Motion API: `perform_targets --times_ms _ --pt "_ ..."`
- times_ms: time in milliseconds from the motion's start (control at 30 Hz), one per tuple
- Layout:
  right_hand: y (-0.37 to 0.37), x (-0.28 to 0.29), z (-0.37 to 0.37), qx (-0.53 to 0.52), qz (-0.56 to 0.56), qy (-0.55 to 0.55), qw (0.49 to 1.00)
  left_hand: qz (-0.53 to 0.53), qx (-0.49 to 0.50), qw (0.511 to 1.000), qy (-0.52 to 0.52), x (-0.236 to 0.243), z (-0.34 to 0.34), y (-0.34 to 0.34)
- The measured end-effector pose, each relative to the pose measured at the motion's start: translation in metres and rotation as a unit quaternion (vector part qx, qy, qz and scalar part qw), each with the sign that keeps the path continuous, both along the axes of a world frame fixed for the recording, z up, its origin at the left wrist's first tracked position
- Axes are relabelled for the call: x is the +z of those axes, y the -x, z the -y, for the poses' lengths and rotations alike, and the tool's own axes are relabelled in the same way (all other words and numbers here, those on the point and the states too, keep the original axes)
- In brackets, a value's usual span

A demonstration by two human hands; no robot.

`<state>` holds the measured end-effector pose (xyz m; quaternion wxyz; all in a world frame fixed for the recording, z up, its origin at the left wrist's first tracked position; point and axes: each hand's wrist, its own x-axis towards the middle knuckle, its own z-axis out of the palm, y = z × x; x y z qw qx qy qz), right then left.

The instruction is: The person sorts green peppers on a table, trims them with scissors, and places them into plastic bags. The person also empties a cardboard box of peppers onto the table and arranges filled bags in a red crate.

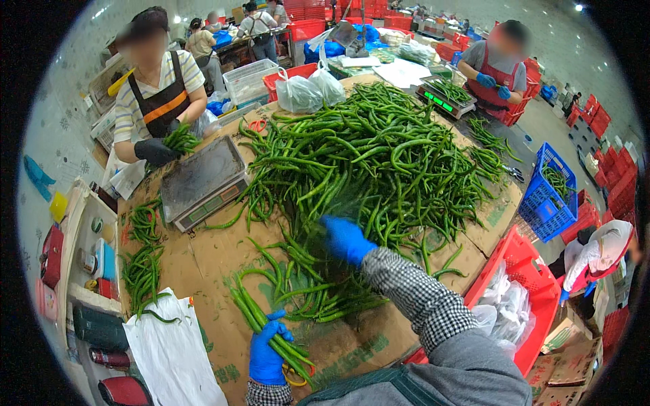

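My gloved left hand [267, 352] grips a bunch of long green peppers [257, 311] low in the view, with orange-yellow handles [298, 379], perhaps of scissors, just under the bunch. My gloved right hand [345, 240] is at the front of a large heap of green peppers [379, 149], its fingertips smeared by motion, so I cannot make out whether it holds any. The heap lies on a cardboard-covered table [217, 271]. A metal scale [200, 176] stands left of the heap, and smaller piles of peppers [142, 271] lie at the left beside a white paper sheet [162, 352].
A co-worker [162, 101] at left holds peppers; another [491, 81] stands beyond a second scale [447, 95]. A red crate [535, 284] with plastic bags is at my right, a blue basket [558, 210] farther out, plastic bags [305, 91] behind the heap, shelving [95, 223] at left.
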<state>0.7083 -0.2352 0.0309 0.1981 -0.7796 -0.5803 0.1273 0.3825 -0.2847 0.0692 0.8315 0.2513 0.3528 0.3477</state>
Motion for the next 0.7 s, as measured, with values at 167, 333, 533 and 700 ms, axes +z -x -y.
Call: perform_targets --times_ms 167,333,533,700 --pt "0.027 0.031 0.030 0.185 0.005 0.063 0.981 -0.046 0.030 0.998 0.014 -0.004 -0.005 0.016" --pt "-0.035 0.080 -0.001 0.063 0.002 -0.135 0.989 -0.061 0.031 0.998 0.001 -0.010 -0.011 0.022" --pt "-0.111 0.093 -0.047 -0.041 0.408 -0.108 0.906 -0.131 -0.003 0.988 0.081 0.013 -0.009 -0.010" --pt "-0.181 0.133 -0.066 -0.105 0.351 -0.145 0.919 -0.168 0.022 0.982 0.078 0.041 -0.007 -0.018"
